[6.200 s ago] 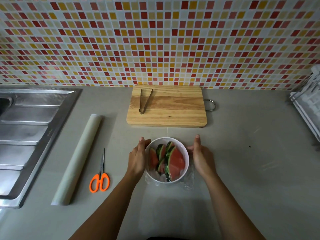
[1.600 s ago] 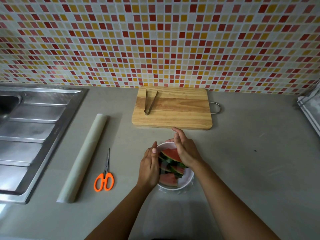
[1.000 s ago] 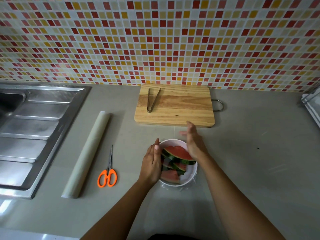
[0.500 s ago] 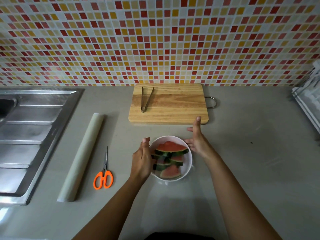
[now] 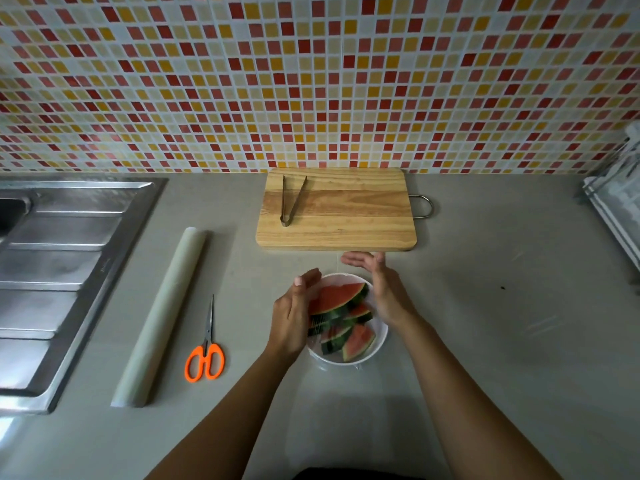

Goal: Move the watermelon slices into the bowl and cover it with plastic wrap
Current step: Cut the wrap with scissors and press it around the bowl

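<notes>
A white bowl (image 5: 375, 348) stands on the grey counter in front of me, with several watermelon slices (image 5: 341, 313) lying in it. Clear plastic wrap (image 5: 317, 325) is stretched over the bowl, showing as faint wrinkles near its left rim. My left hand (image 5: 292, 315) lies flat against the bowl's left side, fingers together and pointing away from me. My right hand (image 5: 379, 289) rests on the bowl's right and far rim, fingers extended toward the left. Neither hand grips anything that I can make out.
A wooden cutting board (image 5: 337, 211) with metal tongs (image 5: 291, 202) on it lies behind the bowl. A plastic wrap roll (image 5: 162, 313) and orange-handled scissors (image 5: 206, 351) lie to the left. A steel sink (image 5: 59, 268) fills the far left. A dish rack (image 5: 620, 209) stands at the right edge.
My right hand has moved from beside the bowl's right side up over its far rim. My left hand has stayed against the left side.
</notes>
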### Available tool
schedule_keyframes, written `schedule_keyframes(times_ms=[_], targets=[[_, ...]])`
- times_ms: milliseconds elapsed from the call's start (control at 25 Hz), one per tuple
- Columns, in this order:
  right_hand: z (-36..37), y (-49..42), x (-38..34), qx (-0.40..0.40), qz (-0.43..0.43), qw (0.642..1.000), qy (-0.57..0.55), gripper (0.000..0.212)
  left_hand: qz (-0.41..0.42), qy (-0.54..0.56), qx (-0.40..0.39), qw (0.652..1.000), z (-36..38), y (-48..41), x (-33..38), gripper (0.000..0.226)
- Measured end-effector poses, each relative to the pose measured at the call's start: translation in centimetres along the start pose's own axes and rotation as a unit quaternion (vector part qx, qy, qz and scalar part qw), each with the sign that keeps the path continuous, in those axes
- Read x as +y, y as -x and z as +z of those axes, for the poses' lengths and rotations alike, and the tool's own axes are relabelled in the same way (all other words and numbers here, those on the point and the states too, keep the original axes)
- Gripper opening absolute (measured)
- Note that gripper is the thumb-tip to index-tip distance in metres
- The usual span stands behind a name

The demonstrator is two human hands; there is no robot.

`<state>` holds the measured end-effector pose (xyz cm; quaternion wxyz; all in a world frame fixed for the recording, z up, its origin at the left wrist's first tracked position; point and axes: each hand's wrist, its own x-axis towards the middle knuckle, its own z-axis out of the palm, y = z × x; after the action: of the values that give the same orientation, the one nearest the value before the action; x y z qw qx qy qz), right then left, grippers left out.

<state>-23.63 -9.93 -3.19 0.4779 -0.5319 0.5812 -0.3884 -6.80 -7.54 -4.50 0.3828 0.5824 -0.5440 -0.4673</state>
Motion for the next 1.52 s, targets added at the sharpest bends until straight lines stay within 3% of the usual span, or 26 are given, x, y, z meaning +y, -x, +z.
schedule_keyframes(times_ms=[120,280,560,920,1000,1080,1240,1440,1520], targets=[[0.5,-0.4,-0.3,-0.061,-0.013,0.994,0.088,0.089,0.01,-0.016,0.009,1.0,0.7,0.0,-0.3,0.056],[0.7,-0.6,-0.5,-0.079,-0.019,0.981,0.174,0.097,0.008,-0.043,0.033,0.998,1.3,-0.2,-0.4,0.062],[0.9,-0.9,0.2,-0.017,-0.016,0.967,0.253,0.103,-0.014,-0.028,0.099,0.995,1.9,-0.2,-0.6,0.066],[0.7,-1.0,0.0,0.02,0.06,0.946,0.319,0.099,-0.022,-0.031,0.092,0.995,1.9,0.0,-0.2,0.069],[0.1,-0.9,0.3,0.046,0.045,0.96,0.274,0.103,-0.026,-0.028,0.091,0.995,2.0,0.0,-0.2,0.071],[-0.2,-0.7,0.3,0.049,0.053,0.985,0.157,0.108,-0.028,-0.023,0.095,0.995,1.9,0.0,-0.3,0.071],[0.7,0.1,0.3,0.03,0.103,0.993,0.055,0.103,-0.034,-0.014,0.094,0.995,2.1,0.0,-0.3,0.071],[1.1,-0.2,0.4,0.071,0.141,0.98,0.122,0.106,-0.041,-0.017,0.093,0.995,2.1,0.1,-0.2,0.073],[1.0,-0.2,0.4,0.082,0.137,0.982,0.102,0.119,-0.044,-0.007,0.08,0.996,1.9,0.1,0.0,0.071]])
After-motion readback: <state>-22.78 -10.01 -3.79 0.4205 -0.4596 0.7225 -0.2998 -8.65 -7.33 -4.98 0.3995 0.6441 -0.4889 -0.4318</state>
